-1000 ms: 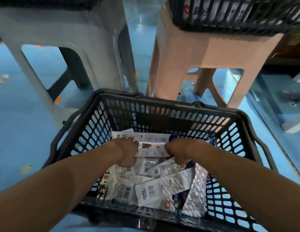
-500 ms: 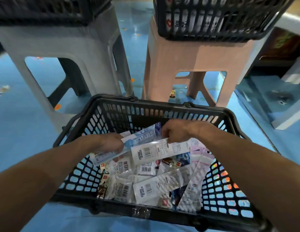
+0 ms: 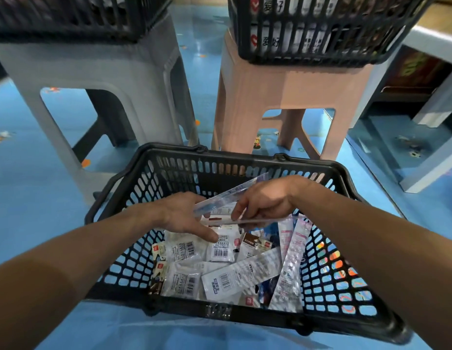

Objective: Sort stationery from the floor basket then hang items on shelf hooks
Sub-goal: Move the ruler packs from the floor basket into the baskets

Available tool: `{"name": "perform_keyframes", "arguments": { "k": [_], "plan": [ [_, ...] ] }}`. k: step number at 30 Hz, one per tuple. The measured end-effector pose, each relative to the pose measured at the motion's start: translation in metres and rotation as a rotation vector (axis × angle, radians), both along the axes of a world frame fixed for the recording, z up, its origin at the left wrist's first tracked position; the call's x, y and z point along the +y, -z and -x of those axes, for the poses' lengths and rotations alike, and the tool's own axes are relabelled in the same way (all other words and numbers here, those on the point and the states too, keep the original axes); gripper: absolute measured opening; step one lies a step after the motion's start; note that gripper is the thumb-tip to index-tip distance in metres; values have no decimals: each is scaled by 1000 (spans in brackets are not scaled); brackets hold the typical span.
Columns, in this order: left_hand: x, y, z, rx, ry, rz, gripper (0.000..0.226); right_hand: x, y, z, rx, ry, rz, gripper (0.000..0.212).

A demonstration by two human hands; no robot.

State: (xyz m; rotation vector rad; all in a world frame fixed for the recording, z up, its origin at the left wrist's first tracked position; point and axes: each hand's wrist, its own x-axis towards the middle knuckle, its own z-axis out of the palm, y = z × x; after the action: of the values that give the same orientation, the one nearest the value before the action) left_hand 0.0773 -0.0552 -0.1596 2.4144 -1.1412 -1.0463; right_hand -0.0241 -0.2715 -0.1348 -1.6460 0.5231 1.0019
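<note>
Black floor basket [image 3: 240, 158] at 6 o'clock on the blue floor [image 3: 30, 198], part full of loose stationery packets [image 3: 220, 251]: clear and white sleeves, barcodes, small red logos. Left hand [image 3: 182, 215] over the basket, fingers grasping one end of a long clear packet [image 3: 230, 194] that slants to 1 o'clock. Right hand [image 3: 268, 198] fingers pinching a thin flat packet [image 3: 270, 220], seen edge-on. Grey stool [image 3: 81, 69] at 11 o'clock, pink stool [image 3: 283, 87] at 1 o'clock, each carrying a black basket.
</note>
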Motion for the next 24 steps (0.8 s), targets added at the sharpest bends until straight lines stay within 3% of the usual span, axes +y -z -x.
{"name": "perform_keyframes", "arguments": {
  "k": [3, 8, 11, 16, 24],
  "plan": [
    [0, -2, -1, -35, -9, 92, 41, -7, -5, 5, 19, 69, -262, 37],
    [-6, -8, 3, 102, -32, 129, 22, -24, -5, 14, -30, 267, -404, 40],
    [-12, -4, 6, 236, -20, 94, 19, -33, -11, 13, 52, 205, -276, 53],
    [-16, 0, 4, 257, -10, 45, 25, -36, -25, 19, 147, 131, 60, 51],
    [-6, 2, -5, 268, -112, -7, 21, -52, -27, 19, 20, 647, 232, 35]
  ]
}}
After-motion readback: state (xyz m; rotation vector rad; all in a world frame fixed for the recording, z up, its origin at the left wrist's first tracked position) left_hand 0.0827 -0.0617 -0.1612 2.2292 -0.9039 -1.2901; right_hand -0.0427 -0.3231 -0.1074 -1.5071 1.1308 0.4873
